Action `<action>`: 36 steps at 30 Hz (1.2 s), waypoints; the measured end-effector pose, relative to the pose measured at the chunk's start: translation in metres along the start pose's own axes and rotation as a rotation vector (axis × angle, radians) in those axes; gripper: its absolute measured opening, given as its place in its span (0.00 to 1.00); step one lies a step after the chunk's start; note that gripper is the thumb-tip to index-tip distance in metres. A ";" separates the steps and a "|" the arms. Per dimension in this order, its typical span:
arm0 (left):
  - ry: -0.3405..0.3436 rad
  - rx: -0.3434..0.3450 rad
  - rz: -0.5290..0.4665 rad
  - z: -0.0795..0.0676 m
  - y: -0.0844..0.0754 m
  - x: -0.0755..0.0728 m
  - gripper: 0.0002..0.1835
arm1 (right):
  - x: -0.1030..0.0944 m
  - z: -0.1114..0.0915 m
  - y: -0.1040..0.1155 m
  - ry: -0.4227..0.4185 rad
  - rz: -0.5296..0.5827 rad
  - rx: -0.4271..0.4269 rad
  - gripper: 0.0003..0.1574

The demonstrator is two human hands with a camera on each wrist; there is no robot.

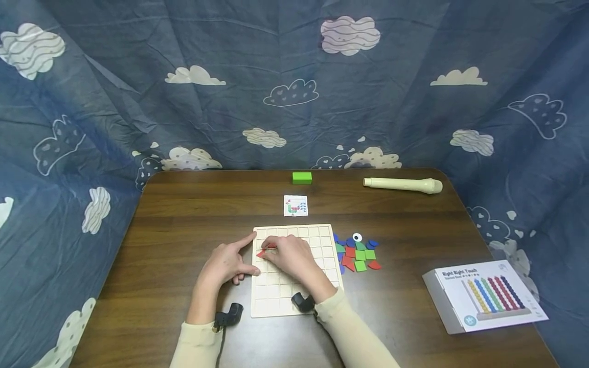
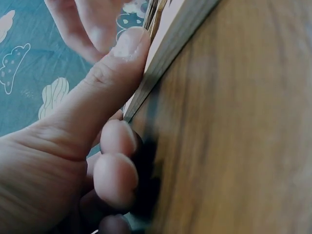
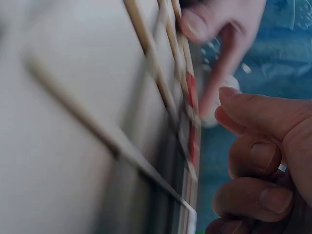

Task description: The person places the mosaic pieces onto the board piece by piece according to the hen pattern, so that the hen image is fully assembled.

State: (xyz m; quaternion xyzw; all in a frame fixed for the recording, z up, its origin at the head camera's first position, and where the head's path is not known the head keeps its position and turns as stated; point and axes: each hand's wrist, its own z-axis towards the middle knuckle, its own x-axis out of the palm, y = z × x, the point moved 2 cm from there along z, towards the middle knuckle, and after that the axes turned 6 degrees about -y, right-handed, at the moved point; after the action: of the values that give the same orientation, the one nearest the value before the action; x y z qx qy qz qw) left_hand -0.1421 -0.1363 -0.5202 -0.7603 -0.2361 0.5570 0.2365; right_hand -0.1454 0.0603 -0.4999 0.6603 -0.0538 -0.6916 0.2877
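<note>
Red pieces (image 1: 260,254), gridded wooden board (image 1: 267,308)

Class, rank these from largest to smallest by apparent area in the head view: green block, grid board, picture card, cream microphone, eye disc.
1. Grid board, though the right hand partly covers it
2. Cream microphone
3. Picture card
4. Green block
5. Eye disc

You have a brown wood table (image 1: 193,214) before you. Behind it hangs a blue cloth (image 1: 257,56) with white clouds (image 1: 350,36).
</note>
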 end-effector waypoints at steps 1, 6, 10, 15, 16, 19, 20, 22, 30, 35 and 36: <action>0.002 -0.001 0.000 0.000 0.000 0.000 0.59 | -0.006 -0.001 -0.003 -0.002 0.009 0.016 0.09; 0.027 -0.038 -0.013 -0.002 -0.002 0.000 0.58 | -0.045 -0.009 -0.032 -0.057 0.075 0.141 0.12; 0.058 -0.081 -0.064 -0.003 -0.003 0.001 0.58 | -0.076 -0.020 -0.074 -0.147 0.164 0.222 0.15; 0.090 -0.115 -0.149 -0.005 -0.002 0.002 0.58 | -0.099 -0.038 -0.144 -0.163 0.272 0.319 0.19; 0.101 -0.123 -0.165 -0.005 -0.001 0.002 0.57 | -0.102 -0.041 -0.157 -0.148 0.276 0.340 0.20; 0.128 -0.138 -0.204 -0.006 0.000 0.003 0.57 | -0.107 -0.051 -0.192 -0.071 0.241 0.384 0.23; 0.132 -0.136 -0.213 -0.006 0.000 0.003 0.57 | -0.108 -0.054 -0.201 -0.038 0.229 0.395 0.24; 0.140 -0.129 -0.229 -0.005 0.001 0.003 0.57 | -0.108 -0.058 -0.213 0.026 0.220 0.399 0.25; 0.144 -0.115 -0.250 -0.004 0.004 0.004 0.57 | -0.099 -0.058 -0.223 0.143 0.185 0.406 0.22; 0.140 -0.116 -0.240 -0.004 0.003 0.004 0.57 | -0.097 -0.056 -0.222 0.118 0.154 0.422 0.21; 0.139 -0.119 -0.237 -0.004 0.002 0.004 0.56 | -0.096 -0.055 -0.222 0.108 0.148 0.426 0.21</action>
State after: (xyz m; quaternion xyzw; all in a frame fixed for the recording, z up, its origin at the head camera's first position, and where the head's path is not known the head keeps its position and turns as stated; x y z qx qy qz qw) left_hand -0.1368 -0.1359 -0.5238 -0.7764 -0.3397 0.4563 0.2711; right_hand -0.1694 0.3064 -0.5227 0.7366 -0.2315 -0.6051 0.1942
